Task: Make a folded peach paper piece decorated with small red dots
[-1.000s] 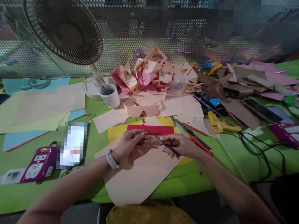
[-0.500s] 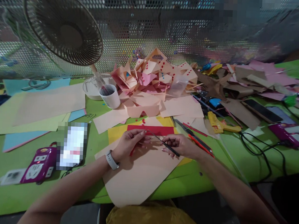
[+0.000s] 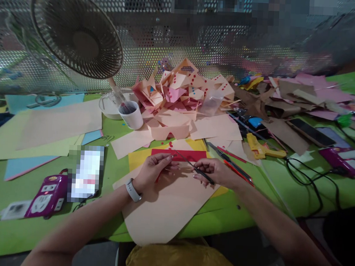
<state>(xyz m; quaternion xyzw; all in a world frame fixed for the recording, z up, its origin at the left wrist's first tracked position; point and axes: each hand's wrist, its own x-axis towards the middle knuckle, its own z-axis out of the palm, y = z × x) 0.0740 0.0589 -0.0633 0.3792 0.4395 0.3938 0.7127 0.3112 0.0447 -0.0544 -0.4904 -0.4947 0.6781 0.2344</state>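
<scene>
My left hand (image 3: pixel 157 168), with a pale watch band on its wrist, is closed with thumb and fingers pinched together. A bit of red paper (image 3: pixel 158 177) shows under its fingers. My right hand (image 3: pixel 212 171) grips a slim dark-handled tool (image 3: pixel 205 176), whose thin metal tip points up and left toward the left fingertips. Just beyond both hands lies a red paper strip (image 3: pixel 191 155). Beneath them is a large peach paper sheet (image 3: pixel 165 215), over a yellow sheet (image 3: pixel 135 158).
A black-and-orange cutter (image 3: pixel 237 171) and a yellow glue gun (image 3: pixel 262 147) with its cable lie at right. Folded peach paper (image 3: pixel 172 127) is heaped behind. A fan (image 3: pixel 84 42), a white cup (image 3: pixel 131 116), a phone (image 3: pixel 86 172) and a purple power strip (image 3: pixel 48 194) stand left.
The tool in my right hand has shifted slightly, its tip a little to the right and up. My left hand stays almost in place.
</scene>
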